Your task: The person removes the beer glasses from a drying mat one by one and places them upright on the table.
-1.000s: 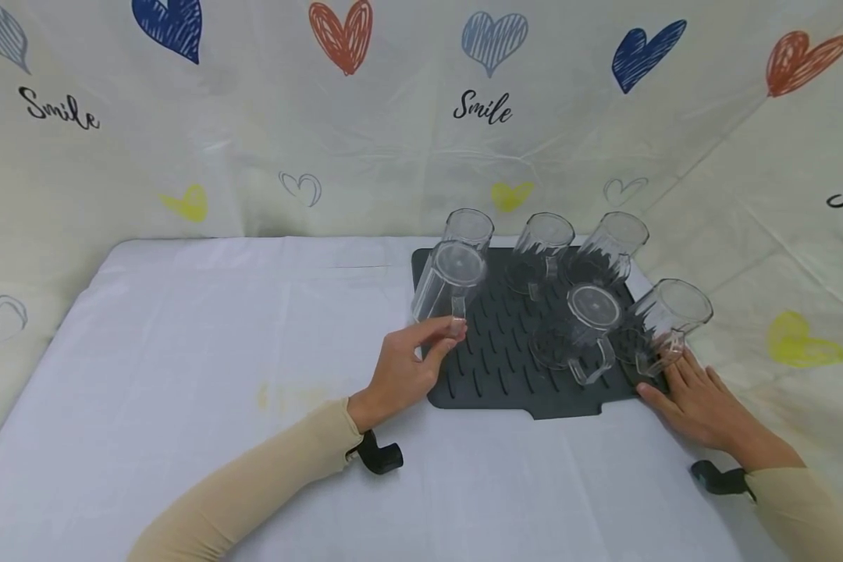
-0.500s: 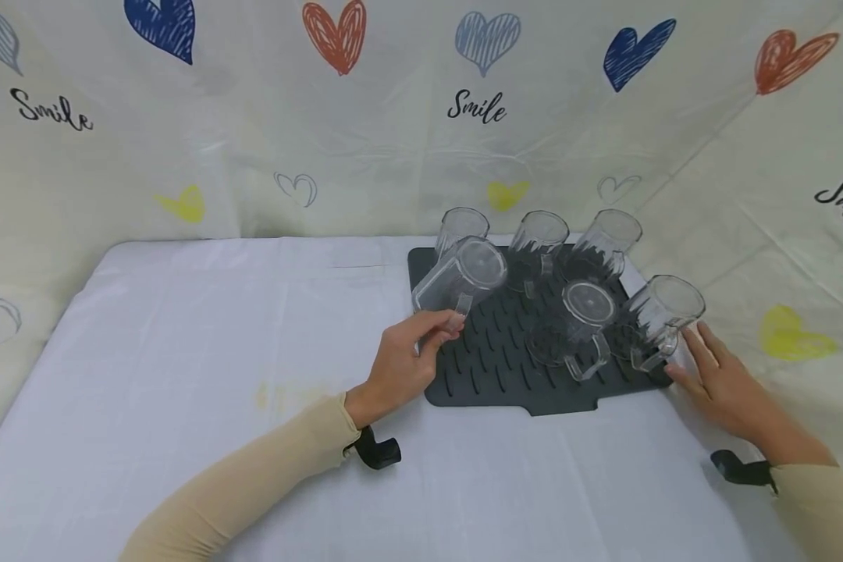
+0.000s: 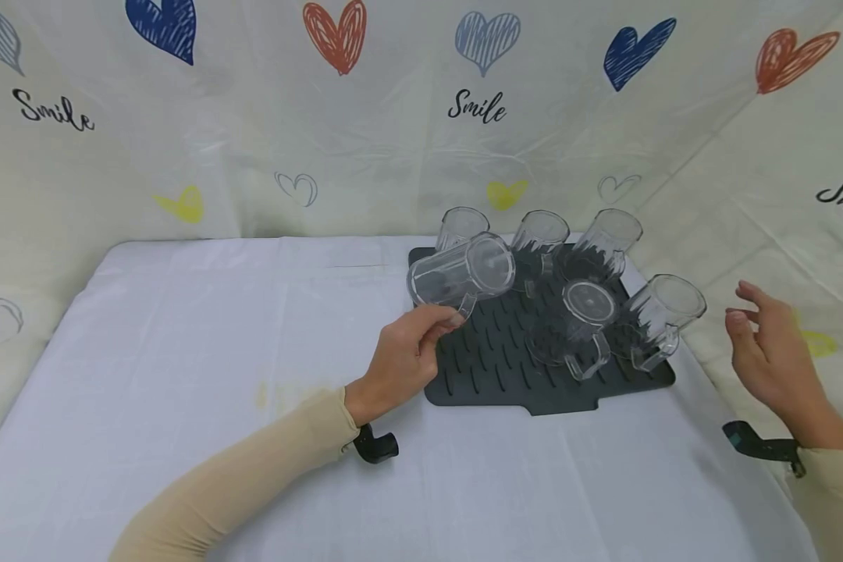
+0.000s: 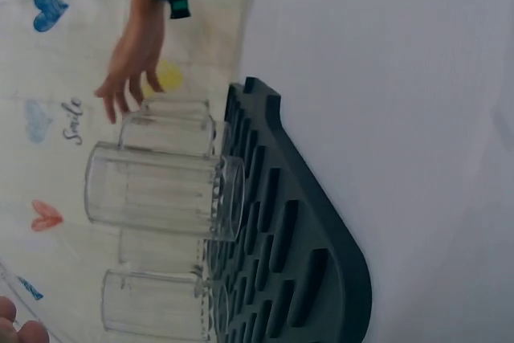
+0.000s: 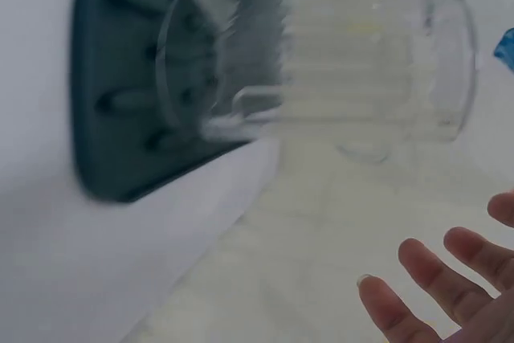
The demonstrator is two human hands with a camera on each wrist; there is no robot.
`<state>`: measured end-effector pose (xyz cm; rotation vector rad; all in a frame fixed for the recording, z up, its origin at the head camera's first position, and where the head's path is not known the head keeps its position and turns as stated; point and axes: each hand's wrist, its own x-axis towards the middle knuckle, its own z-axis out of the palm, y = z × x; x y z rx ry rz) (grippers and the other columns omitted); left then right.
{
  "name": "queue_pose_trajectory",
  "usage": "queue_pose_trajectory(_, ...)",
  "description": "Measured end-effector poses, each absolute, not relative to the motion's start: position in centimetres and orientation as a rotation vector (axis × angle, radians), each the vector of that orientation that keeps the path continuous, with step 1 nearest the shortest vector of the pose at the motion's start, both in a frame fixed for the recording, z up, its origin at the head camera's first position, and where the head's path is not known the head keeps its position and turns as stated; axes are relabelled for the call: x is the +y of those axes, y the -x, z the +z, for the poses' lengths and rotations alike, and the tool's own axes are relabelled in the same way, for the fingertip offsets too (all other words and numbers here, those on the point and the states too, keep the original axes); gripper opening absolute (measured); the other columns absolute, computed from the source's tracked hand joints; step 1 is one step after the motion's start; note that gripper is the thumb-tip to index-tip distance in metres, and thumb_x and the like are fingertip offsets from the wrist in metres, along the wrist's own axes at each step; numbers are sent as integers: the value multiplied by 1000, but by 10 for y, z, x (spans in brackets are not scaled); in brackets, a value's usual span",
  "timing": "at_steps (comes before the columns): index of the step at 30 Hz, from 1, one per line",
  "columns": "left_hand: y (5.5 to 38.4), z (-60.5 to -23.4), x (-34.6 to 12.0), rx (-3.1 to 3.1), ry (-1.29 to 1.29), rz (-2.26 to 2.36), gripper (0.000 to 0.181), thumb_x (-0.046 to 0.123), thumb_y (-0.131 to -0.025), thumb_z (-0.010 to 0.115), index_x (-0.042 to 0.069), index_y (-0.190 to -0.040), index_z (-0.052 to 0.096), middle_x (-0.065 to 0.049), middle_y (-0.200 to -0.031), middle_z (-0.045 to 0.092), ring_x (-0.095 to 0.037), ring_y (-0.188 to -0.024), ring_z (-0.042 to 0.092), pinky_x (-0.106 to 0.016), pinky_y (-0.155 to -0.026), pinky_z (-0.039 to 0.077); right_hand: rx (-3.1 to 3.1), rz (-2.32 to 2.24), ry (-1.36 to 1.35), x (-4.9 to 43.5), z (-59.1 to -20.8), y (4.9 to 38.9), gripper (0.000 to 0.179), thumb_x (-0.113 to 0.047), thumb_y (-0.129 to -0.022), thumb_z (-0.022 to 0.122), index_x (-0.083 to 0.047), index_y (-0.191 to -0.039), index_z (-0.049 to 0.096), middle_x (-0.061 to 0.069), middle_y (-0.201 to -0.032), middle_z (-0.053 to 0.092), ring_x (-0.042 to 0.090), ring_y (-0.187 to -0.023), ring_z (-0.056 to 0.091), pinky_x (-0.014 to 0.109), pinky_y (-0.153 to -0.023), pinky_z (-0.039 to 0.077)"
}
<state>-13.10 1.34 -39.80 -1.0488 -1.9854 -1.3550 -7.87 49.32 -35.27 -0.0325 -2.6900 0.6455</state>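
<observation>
Fingers (image 3: 435,316) pinch one glass handle (image 3: 468,304) beside five standing mugs

Take 12 o'clock as the mat's far edge. At left, the left hand (image 3: 398,363) holds the tipped mug (image 3: 453,275) by its handle alone, thumb and fingers pinched on it. The mug is at the mat's 10 o'clock corner, its long axis running from about 8 to 2. That pinch looks like the weak point: with the glass body unsupported, its weight could twist the handle and swing the mug down.

Just behind, the far-left mug (image 3: 461,225) stands at 11 o'clock. The two overlap in the head view, and I cannot tell whether they touch; a small turn toward 12 could knock them together and chip a rim. Next come the far-middle mug (image 3: 541,232) at 12 and the far-right mug (image 3: 617,232) at 1, both mouth up on the ribbed mat (image 3: 488,386), which lies on the table (image 3: 218,336).

Right of centre, the inverted mug (image 3: 590,303) sits base up, its handle toward 5. The near-right mug (image 3: 670,304) stands mouth up at 3, close to the mat's edge, so a careless brush could tip it off. Beyond it, also toward 3, the right hand (image 3: 778,355) hangs apart from the glass, fingers spread and loosely bent, holding nothing.
</observation>
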Motion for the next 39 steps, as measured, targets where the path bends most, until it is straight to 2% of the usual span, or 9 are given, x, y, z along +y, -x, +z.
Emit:
queue_pose_trajectory(2,131,-397,13,-2001,1044,-1313,27,-17,-95,55,0,-110,68,-11,-105,75,-21,-100,75,-20,-93,60,-2638,678,43,486,-347,82,58,-35,-113,37,-7,-163,25,32,-158,35,-31,-112,39,-11,-83,24)
queue_pose_trajectory(3,131,-396,13,-2012,1041,-1293,27,-17,-94,55,0,-110,68,-11,-105,75,-20,-101,75,-21,-93,60,-2614,688,48,481,-344,84,57,-35,-114,36,-8,-163,26,31,-158,36,-36,-104,31,-11,-80,25)
queue_pose_trajectory(7,129,-393,11,-2078,1026,-1218,33,-19,-92,53,2,-112,69,-9,-105,75,-19,-99,74,-22,-91,61,-2530,768,52,465,-332,91,50,-35,-114,31,-21,-162,29,25,-158,38,-33,-106,34,-10,-77,29)
queue_pose_trajectory(11,129,-391,10,-2127,1011,-1146,39,-21,-89,52,5,-112,70,-7,-103,74,-17,-95,73,-24,-86,61,-2480,856,29,452,-319,98,46,-34,-114,32,-28,-160,31,9,-158,42,-26,-110,41,-8,-81,33)
queue_pose_trajectory(15,130,-389,11,-2137,1011,-1085,40,-21,-87,52,5,-111,71,-6,-102,75,-18,-92,72,-26,-84,61,-2448,936,-47,438,-307,103,45,-26,-113,38,-24,-158,36,-15,-149,46,-21,-112,47,-6,-84,38)
queue_pose_trajectory(19,130,-387,11,-2136,1018,-1026,43,-21,-84,52,5,-110,73,-6,-101,75,-18,-91,71,-28,-82,60,-2384,1027,-105,420,-300,108,44,-17,-111,45,-20,-155,42,-26,-137,48,-15,-113,54,-3,-84,42)
queue_pose_trajectory(27,130,-381,12,-2123,1048,-914,50,-21,-79,48,6,-112,74,-6,-96,72,-19,-88,68,-29,-80,58,-2271,1132,-279,378,-297,121,42,-9,-108,50,-13,-150,48,-17,-137,55,-5,-117,60,2,-89,47)
queue_pose_trajectory(35,130,-377,13,-2090,1117,-735,56,-20,-72,50,10,-114,73,-4,-93,71,-18,-86,67,-30,-78,56,-2245,1211,-485,336,-298,130,45,-5,-107,50,-6,-151,45,-10,-143,53,4,-124,61,8,-95,50)
queue_pose_trajectory(39,130,-375,14,-2065,1129,-699,55,-19,-74,50,11,-113,74,-3,-93,72,-18,-87,67,-30,-79,57,-2240,1269,-561,321,-300,132,46,-3,-106,50,-1,-151,44,-5,-145,53,7,-126,61,11,-99,50)
